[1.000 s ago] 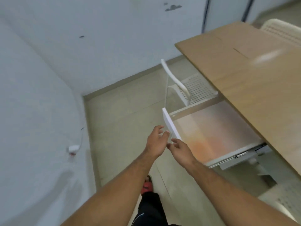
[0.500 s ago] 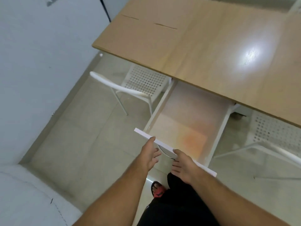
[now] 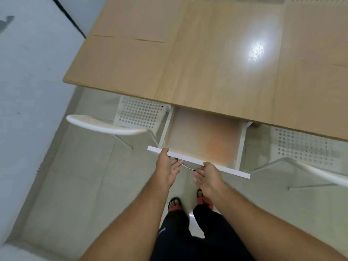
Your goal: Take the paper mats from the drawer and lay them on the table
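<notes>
Wall (image 3: 28, 91): pale, along the left edge, with a dark vertical strip near the top.
Floor (image 3: 75, 185): light tiles below the table and chairs.
Left chair (image 3: 139, 113): white, perforated seat tucked partly under the table, its curved backrest toward the person, just left of the drawer.
Table (image 3: 207, 53): light wood top across the upper half, bare, with a bright glare patch right of centre.
Left hand (image 3: 166, 169): at the left part of the drawer front, thumb lying on its top edge, fingers (image 3: 176, 166) curled loosely under the edge beside the metal handle (image 3: 186, 166); whether they actually grip it I cannot tell.
Drawer (image 3: 243, 146): white, pulled out from under the table's near edge, open toward the person.
Paper mats (image 3: 203, 140): pale sheet lying flat on the drawer bottom, with an orange tint toward the near right; how many are stacked cannot be told.
Right hand (image 3: 209, 178): just below the drawer front, right of the handle, thumb touching the front's lower edge, fingers spread open and holding nothing.
Feet (image 3: 175, 203): in red sandals on the floor beneath the hands, dark trousers above them.
Right chair (image 3: 305, 149): white, perforated seat under the table, backrest angled toward the right edge.
</notes>
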